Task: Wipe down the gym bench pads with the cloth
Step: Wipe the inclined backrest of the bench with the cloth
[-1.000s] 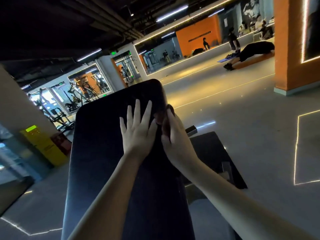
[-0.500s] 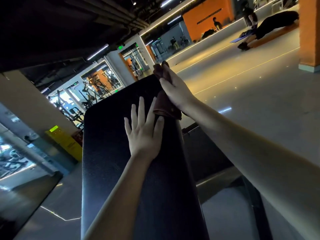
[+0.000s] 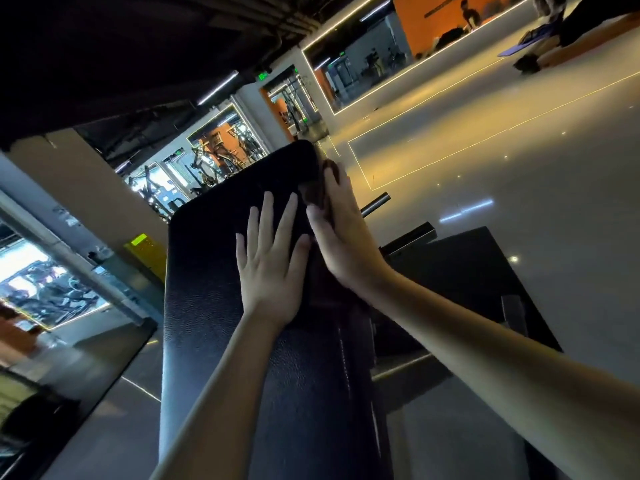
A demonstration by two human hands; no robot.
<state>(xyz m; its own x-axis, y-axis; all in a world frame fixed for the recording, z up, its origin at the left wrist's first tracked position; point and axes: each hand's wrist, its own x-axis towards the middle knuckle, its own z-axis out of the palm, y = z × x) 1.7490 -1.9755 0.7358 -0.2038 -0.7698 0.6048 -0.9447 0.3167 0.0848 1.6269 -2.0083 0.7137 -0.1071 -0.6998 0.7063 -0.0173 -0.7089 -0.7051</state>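
Note:
A long black bench pad [image 3: 214, 306] runs away from me, its far end rounded. My left hand [image 3: 270, 261] lies flat on its upper part, fingers straight and spread. My right hand [image 3: 343, 233] presses a dark brown cloth [image 3: 313, 192] against the pad's right side edge, fingers straight along it. Only a small part of the cloth shows past the fingers and thumb; the rest is under the palm.
The bench's dark metal frame and base [image 3: 460, 271] and a bar end [image 3: 375, 204] stand to the right. Beyond lies grey gym floor [image 3: 519, 150] with lit lines. A yellow sign [image 3: 145, 247] and glass wall are on the left. A person lies on a mat [image 3: 530, 36] far off.
My right hand has slid the cloth back down the pad's right edge from near its far end toward the middle. My left hand stays flat on the pad.

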